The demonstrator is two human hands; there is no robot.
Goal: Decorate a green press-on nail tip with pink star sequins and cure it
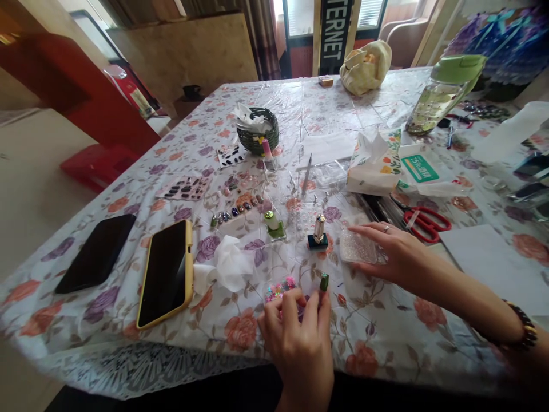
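Note:
Near the table's front edge, my left hand [295, 332] has its fingers curled, with a green false nail [324, 281] bearing a small flower at the tips of its thumb and index finger. Its other fingers touch a small case of colourful flower-shaped sequins [278, 288], partly covered by the hand. To the right, my right hand [390, 246] grips a clear box of small beads [358, 247] between thumb and fingers, on or just above the cloth. A dark green nail polish bottle [318, 240] and a lighter green nail polish bottle [274, 228] stand upright beyond the hands.
On the left lie a yellow-cased phone [165, 274], a black phone [96, 254] and crumpled tissue [231, 257]. False nails [235, 212] form a row behind. Red-handled scissors [424, 223], a tissue pack [373, 163], a wicker basket [257, 134] and a green-lidded bottle [441, 97] stand farther off.

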